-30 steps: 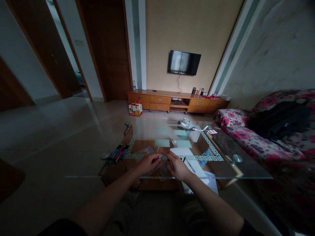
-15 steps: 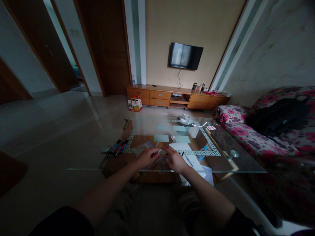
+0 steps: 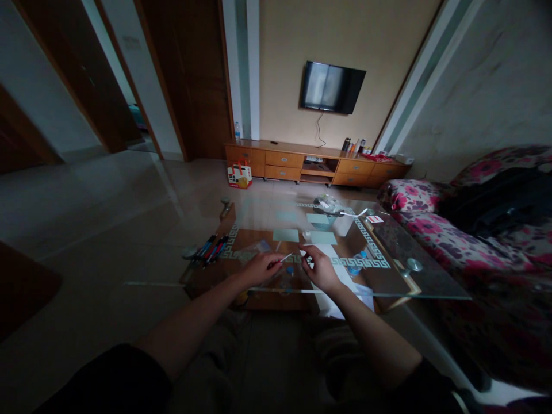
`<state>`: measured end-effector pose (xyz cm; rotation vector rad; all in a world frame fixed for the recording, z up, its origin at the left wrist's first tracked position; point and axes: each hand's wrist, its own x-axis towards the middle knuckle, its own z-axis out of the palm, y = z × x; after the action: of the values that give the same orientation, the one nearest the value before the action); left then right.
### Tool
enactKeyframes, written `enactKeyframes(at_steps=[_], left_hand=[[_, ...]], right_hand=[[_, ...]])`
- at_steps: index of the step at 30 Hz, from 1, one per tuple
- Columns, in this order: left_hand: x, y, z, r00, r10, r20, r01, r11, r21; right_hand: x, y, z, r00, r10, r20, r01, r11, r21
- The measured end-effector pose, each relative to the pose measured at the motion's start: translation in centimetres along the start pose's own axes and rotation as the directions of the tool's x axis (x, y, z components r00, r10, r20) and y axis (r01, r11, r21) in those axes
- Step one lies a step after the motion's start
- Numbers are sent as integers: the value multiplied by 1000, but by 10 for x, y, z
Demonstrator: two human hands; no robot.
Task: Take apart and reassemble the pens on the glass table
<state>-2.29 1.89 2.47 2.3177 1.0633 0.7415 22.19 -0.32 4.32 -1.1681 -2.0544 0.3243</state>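
My left hand [image 3: 261, 269] is closed in a pinch above the near side of the glass table [image 3: 422, 286]. A slender pen part [image 3: 285, 258], pale at the tip and reddish near the fingers, sticks out of it to the right. My right hand [image 3: 319, 269] is apart from that tip, its fingers curled towards it; whatever they hold is too small and dark to make out. Several pens [image 3: 210, 250] with black, blue and red parts lie left of my left hand. Under my right hand are white paper sheets [image 3: 330, 305].
Pale green rectangles [image 3: 285, 235] show on the table, with a bowl [image 3: 328, 204] at its far side. A blue-capped bottle [image 3: 354, 269] shows right of my right hand. A floral sofa [image 3: 466, 241] stands right, a low cabinet [image 3: 282, 161] and a carton [image 3: 240, 175] beyond.
My hands have drawn apart; before, they met at the pen part's tip. My right hand has shifted up and right, and the pale tip now shows free. The view has tilted slightly.
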Motion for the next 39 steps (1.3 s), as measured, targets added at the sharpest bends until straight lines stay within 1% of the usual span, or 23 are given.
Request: enactKeyframes(at_steps=[3, 6, 8, 15, 19, 22, 24, 27, 29, 33, 36, 39], left_hand=[[-1, 3, -3, 999, 14, 29, -15, 1000, 14], [-1, 5, -5, 999, 19, 46, -21, 999, 38], [-1, 6, -5, 999, 18, 46, -20, 999, 47], [-2, 5, -7, 999, 24, 48, -26, 998, 48], [-2, 6, -8, 998, 29, 49, -31, 998, 56], [-2, 4, -7, 998, 34, 48, -38, 997, 69], [-2, 3, -6, 998, 36, 52, -40, 996, 81], [-2, 2, -6, 998, 36, 55, -41, 995, 86], [-2, 1, -5, 998, 36, 60, -41, 995, 86], [-2, 0, -5, 997, 25, 75, -33, 994, 104], [-2, -1, -5, 996, 26, 83, -36, 993, 116], [-2, -2, -4, 996, 29, 84, -39, 993, 116]], right_hand=[[2, 9, -2, 996, 59, -71, -62, 997, -45], [5, 14, -4, 989, 86, -119, -94, 993, -70], [6, 15, -5, 987, 94, -128, -104, 991, -78], [7, 16, -10, 988, 112, -103, -119, 990, -71], [15, 16, -8, 981, 126, -145, -136, 989, -62], [21, 14, -7, 979, 106, -175, -119, 991, -63], [24, 13, -7, 982, 82, -173, -96, 992, -75], [23, 16, -9, 993, 22, -116, -37, 991, -132], [21, 20, -9, 999, 3, -53, -14, 978, -206], [13, 29, -7, 994, 74, 76, -42, 931, -363], [8, 33, -2, 982, 107, 156, -34, 911, -411], [5, 35, 2, 970, 122, 211, -19, 900, -435]])
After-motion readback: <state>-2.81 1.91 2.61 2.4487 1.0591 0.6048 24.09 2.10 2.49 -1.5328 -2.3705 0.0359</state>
